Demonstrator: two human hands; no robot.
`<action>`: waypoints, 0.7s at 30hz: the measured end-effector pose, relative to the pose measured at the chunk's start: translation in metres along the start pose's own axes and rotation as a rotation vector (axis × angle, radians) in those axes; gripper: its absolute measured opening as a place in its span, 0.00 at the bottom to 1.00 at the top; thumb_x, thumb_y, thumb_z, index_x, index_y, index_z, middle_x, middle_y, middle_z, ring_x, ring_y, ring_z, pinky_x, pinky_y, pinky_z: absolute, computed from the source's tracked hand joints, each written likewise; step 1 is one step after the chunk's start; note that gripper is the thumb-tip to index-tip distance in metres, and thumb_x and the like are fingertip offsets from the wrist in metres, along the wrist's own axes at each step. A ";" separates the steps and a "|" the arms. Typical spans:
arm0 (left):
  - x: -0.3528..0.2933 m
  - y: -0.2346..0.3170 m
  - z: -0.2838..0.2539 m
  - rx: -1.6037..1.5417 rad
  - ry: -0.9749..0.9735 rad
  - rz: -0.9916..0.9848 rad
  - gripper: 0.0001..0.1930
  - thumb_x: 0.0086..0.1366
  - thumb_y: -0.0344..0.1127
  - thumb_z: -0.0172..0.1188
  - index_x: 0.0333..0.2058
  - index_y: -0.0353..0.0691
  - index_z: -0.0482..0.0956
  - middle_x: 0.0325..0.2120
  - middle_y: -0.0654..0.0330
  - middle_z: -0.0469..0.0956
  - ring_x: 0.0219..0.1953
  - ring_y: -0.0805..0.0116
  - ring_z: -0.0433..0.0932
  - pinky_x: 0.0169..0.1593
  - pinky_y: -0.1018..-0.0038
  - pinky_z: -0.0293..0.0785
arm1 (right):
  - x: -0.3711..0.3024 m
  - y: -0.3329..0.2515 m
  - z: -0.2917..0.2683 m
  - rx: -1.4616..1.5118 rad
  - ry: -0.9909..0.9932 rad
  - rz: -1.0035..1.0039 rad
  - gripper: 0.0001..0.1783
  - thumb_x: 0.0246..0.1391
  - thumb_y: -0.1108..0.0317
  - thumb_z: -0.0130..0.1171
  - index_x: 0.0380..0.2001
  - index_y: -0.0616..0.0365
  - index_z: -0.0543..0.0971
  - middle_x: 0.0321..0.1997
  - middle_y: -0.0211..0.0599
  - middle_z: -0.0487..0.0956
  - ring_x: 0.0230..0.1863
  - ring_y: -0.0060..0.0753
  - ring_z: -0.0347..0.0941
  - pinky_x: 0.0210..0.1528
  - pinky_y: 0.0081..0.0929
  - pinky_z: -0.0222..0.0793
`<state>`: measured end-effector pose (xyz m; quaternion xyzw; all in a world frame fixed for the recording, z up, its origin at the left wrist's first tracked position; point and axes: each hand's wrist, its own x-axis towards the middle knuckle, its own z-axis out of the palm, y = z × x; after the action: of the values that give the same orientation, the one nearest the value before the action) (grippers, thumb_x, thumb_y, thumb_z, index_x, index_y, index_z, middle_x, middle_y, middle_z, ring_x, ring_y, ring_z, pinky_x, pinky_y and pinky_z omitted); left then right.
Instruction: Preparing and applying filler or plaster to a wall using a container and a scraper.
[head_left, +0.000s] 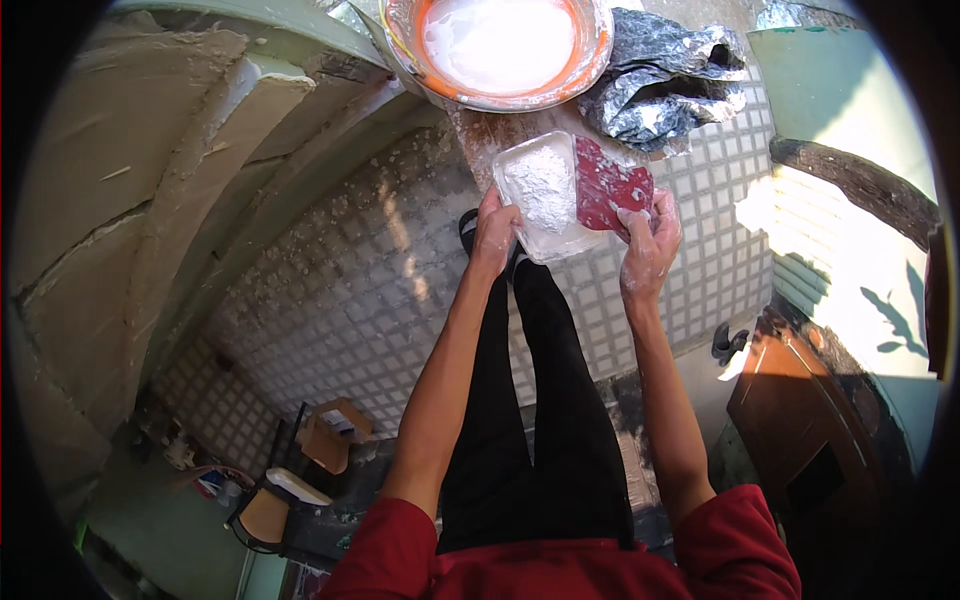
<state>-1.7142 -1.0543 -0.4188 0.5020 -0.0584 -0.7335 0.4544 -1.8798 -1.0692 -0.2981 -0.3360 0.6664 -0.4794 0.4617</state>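
My left hand (494, 232) is closed on the near left edge of a shallow whitish tray (553, 246). A heap of white powder (545, 188) lies in the tray. Pinched between the thumb and fingers of my right hand (648, 243) is a flat red scraper (612, 187), smeared with white. The scraper's left edge meets or overlaps the tray's right side; whether it touches the powder I cannot tell. White residue coats both hands. Just beyond the tray stands an orange-rimmed bucket (598, 62) with white material (498, 42) inside.
A crumpled silvery-black plastic sack (665, 80) lies right of the bucket. Leaning panels (100, 180) line the left side. Patterned tiles (330, 270) cover the floor, spotted white. An open cardboard box (335, 435) stands lower left. A brown wooden piece (810, 400) is at the right.
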 end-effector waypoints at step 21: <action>-0.230 0.165 0.163 -0.371 -0.194 0.172 0.24 0.64 0.46 0.48 0.54 0.37 0.66 0.46 0.56 0.74 0.47 0.62 0.75 0.52 0.65 0.71 | -0.105 -0.297 -0.022 -0.264 -0.187 -0.414 0.20 0.52 0.73 0.49 0.50 0.62 0.66 0.34 0.51 0.75 0.34 0.47 0.74 0.41 0.39 0.67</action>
<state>-1.7234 -1.0441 -0.0925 0.3301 -0.0085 -0.7352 0.5919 -1.8624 -1.0623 0.0170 -0.5654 0.5946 -0.4394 0.3657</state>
